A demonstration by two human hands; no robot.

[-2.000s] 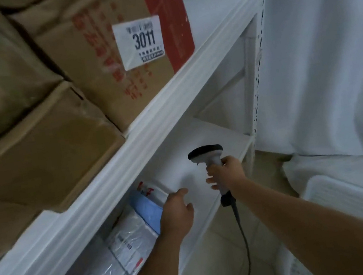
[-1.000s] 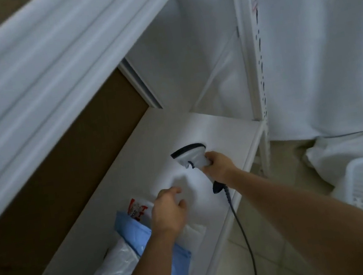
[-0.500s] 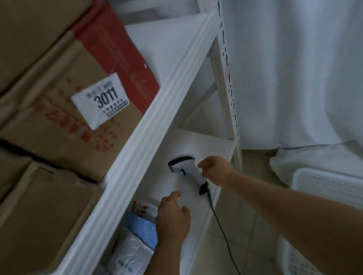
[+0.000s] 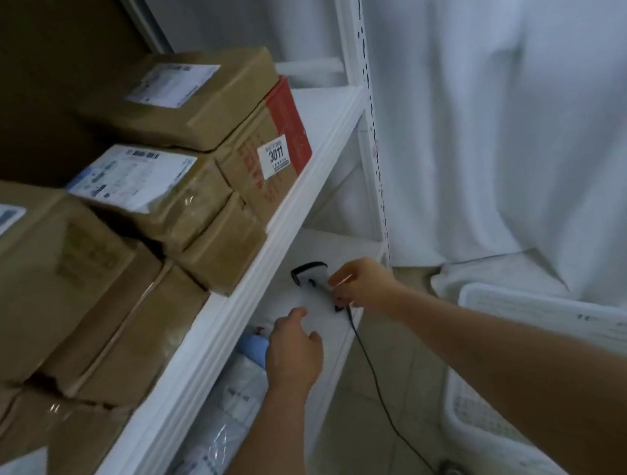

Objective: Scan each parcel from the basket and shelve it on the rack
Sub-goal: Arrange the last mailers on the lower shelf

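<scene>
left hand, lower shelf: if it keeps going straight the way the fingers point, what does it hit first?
Probably the bare white lower shelf board, with the scanner just right of that line. The left hand points up and deeper into the rack. Depth is unclear from this one view, so the scanner's head could be grazed.

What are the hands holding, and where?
Right hand touches the scanner at its handle; whether it grips is unclear. Left hand holds nothing.

The rack (image 4: 360, 115) is smooth white painted metal, its upright perforated. The boxes (image 4: 176, 107) are matt brown cardboard, some wrapped in glossy clear tape, with white paper labels (image 4: 277, 156). The lower parcels (image 4: 225, 415) are shiny plastic film. The basket (image 4: 506, 404) is white perforated plastic, the curtain (image 4: 525, 80) soft matt cloth.
</scene>
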